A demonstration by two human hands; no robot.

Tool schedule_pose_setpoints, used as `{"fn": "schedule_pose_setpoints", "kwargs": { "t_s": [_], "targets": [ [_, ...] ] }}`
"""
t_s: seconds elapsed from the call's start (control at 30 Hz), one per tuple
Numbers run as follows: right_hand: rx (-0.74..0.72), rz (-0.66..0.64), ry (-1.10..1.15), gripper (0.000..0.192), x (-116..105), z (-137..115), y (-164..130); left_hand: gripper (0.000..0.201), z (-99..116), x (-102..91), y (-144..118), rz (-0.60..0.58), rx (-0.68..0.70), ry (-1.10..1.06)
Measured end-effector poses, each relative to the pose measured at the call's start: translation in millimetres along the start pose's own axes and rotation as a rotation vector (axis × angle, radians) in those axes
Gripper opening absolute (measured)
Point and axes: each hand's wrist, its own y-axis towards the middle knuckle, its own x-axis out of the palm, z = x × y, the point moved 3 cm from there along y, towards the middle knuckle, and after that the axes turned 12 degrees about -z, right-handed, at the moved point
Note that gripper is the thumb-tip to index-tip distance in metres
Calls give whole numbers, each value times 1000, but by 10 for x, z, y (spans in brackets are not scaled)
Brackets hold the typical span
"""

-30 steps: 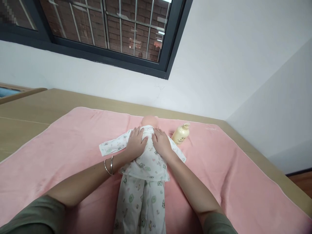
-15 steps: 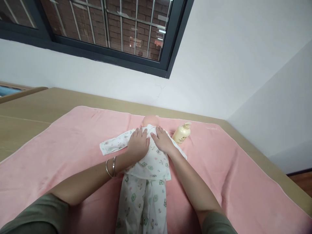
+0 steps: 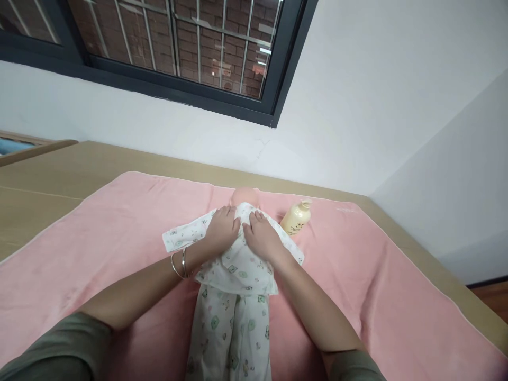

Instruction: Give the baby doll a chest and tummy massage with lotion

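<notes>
A baby doll lies stretched out in front of me, its bare head (image 3: 245, 196) at the far end. It wears a white printed top (image 3: 246, 267) and matching trousers (image 3: 230, 333). My left hand (image 3: 223, 228) rests flat on the left side of the top's chest, fingers pointing toward the head. On the right side of the chest my right hand (image 3: 262, 236) lies with its fingers extended, thumb toward the middle. Neither hand grasps anything. One sleeve (image 3: 186, 235) spreads out to the left; the right one is partly behind my right arm.
A pale yellow pump bottle (image 3: 297, 218) tilts on the pink blanket (image 3: 337, 254), right of the doll's shoulder. The blanket covers a wooden surface (image 3: 107, 159) against a white wall. Above is a dark-framed window (image 3: 178, 90) with bars.
My right hand has slid slightly down the doll's chest toward me. My left hand has shifted a little to the left. The doll and bottle stay in place.
</notes>
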Motion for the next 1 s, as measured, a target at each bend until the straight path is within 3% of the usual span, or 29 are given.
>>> {"fn": "schedule_pose_setpoints", "kwargs": {
  "t_s": [0.1, 0.2, 0.33, 0.47, 0.63, 0.83, 1.0],
  "targets": [
    [27, -11, 112, 62, -86, 194, 195, 48, 163, 49, -179, 54, 13, 82],
    [45, 1, 145, 64, -79, 231, 244, 49, 203, 44, -216, 48, 33, 84],
    [55, 57, 60, 60, 33, 23, 73, 43, 46, -15, -6, -55, 74, 30],
    [5, 41, -8, 61, 107, -198, -92, 38, -153, -20, 196, -159, 10, -114],
    [-18, -23, 30, 60, 14, -115, -19, 42, -163, 32, 170, -75, -37, -107],
    [72, 47, 4, 60, 4, 60, 120, 41, -111, 61, 115, -25, -35, -64],
    [52, 86, -2, 58, 65, 60, 122, 43, -90, 37, 99, -21, -37, -12]
  ]
}}
